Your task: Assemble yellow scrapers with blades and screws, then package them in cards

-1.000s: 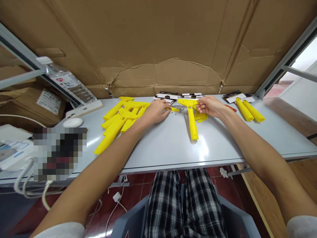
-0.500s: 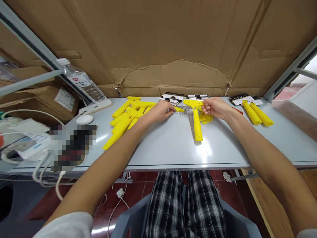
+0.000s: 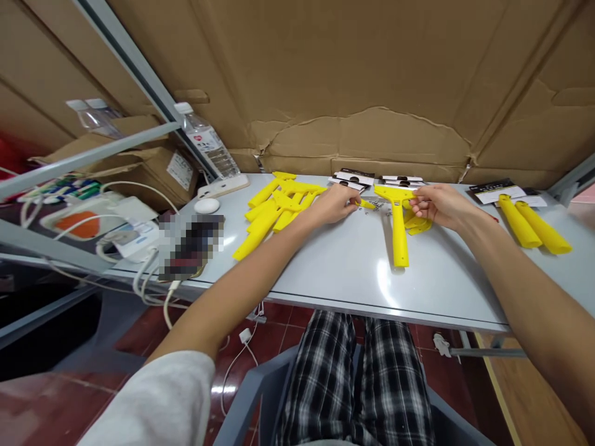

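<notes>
My left hand (image 3: 335,204) rests on the grey table (image 3: 344,272) with its fingertips pinched at a small yellow piece (image 3: 367,204) beside several tiny metal screws (image 3: 377,210). A yellow T-shaped scraper handle (image 3: 398,224) lies flat, its wide head toward the cardboard wall. My right hand (image 3: 439,205) holds the right end of that head, and a few more yellow pieces (image 3: 415,225) lie under this hand.
A pile of yellow handles (image 3: 277,207) lies left of my left hand. Two more yellow handles (image 3: 534,226) and black-and-white cards (image 3: 493,191) sit at the right. Packaged cards (image 3: 353,178) line the back. A mouse (image 3: 207,205), bottle (image 3: 208,142), cables and boxes crowd the left.
The camera has turned left, so everything has shifted right in view. Both hands stay at the same spots by the scraper head and the screws.
</notes>
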Demonstrator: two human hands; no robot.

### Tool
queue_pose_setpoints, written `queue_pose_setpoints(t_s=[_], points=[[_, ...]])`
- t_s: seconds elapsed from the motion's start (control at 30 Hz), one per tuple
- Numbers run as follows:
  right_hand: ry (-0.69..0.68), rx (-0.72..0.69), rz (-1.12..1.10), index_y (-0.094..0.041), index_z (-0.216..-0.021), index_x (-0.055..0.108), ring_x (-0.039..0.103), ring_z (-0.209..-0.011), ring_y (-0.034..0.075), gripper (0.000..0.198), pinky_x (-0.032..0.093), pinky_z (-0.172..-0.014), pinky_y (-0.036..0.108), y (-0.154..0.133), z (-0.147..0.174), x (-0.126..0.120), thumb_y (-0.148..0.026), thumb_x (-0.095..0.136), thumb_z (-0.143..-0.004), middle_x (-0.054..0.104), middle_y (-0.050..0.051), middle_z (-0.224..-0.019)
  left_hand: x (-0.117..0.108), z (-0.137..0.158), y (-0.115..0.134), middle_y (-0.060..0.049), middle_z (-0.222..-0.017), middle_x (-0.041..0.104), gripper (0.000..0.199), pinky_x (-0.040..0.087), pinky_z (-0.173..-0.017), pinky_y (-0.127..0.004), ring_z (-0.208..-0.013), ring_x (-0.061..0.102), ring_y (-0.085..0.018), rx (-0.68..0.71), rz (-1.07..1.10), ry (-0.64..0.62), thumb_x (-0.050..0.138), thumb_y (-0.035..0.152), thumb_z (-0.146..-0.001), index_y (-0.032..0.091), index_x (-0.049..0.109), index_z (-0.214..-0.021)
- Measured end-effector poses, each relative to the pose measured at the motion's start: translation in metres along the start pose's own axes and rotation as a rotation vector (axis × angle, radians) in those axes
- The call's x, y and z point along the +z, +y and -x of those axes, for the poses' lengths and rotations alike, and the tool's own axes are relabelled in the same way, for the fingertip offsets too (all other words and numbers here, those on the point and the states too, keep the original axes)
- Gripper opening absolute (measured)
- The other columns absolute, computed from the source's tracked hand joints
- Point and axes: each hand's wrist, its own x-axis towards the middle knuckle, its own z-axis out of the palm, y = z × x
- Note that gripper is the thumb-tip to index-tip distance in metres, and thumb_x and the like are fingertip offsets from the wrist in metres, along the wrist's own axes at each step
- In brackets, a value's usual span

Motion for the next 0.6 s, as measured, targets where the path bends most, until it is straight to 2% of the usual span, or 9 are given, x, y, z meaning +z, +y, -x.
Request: queue_pose_setpoints(t_s=[0.2,0.33,0.5,0.6], points=[[0.005,-0.002,0.006,-0.009,-0.087,0.061,0.064,-0.056,0.012,0.006,0.056,-0.05,0.02,0.001,-0.001,-0.001,-0.007,0.059,-0.093,0.067,0.012,-0.077,0.0,0.0,0.001,-0.007,-0.094,0.081,0.024,0.047,-0.08,-0.034,-0.083,0.068,-0.022,-0.02,-0.001,0.01,0.066,0.016,-0.091,0.02,0.08,-0.11],[-0.001,-0.003,-0.006,-0.009,-0.09,0.061,0.064,-0.057,0.012,0.004,0.057,-0.051,0.02,0.002,-0.001,-0.001,-0.007,0.059,-0.093,0.067,0.012,-0.077,-0.008,0.0,-0.001,-0.006,-0.094,0.081,0.028,0.047,-0.082,-0.036,-0.08,0.068,-0.023,-0.018,0.026,0.069,0.066,0.013,-0.089,0.019,0.079,-0.112],[0.004,0.011,-0.008,-0.009,-0.087,0.06,0.062,-0.053,0.01,0.008,0.056,-0.05,0.02,-0.002,0.004,0.005,-0.006,0.057,-0.094,0.067,0.011,-0.076,-0.013,-0.002,0.0,-0.005,-0.089,0.078,0.02,0.05,-0.078,-0.034,-0.078,0.068,-0.02,-0.071,0.255,0.191,0.07,0.013,-0.086,0.02,0.077,-0.104],[-0.012,0.005,-0.006,-0.01,-0.086,0.06,0.061,-0.052,0.011,0.01,0.055,-0.049,0.021,-0.002,0.005,0.007,-0.006,0.057,-0.094,0.067,0.011,-0.074,-0.008,-0.004,0.003,-0.005,-0.09,0.076,0.018,0.052,-0.075,-0.032,-0.079,0.069,-0.019,-0.133,0.45,0.2,0.073,0.014,-0.085,0.02,0.073,-0.102]])
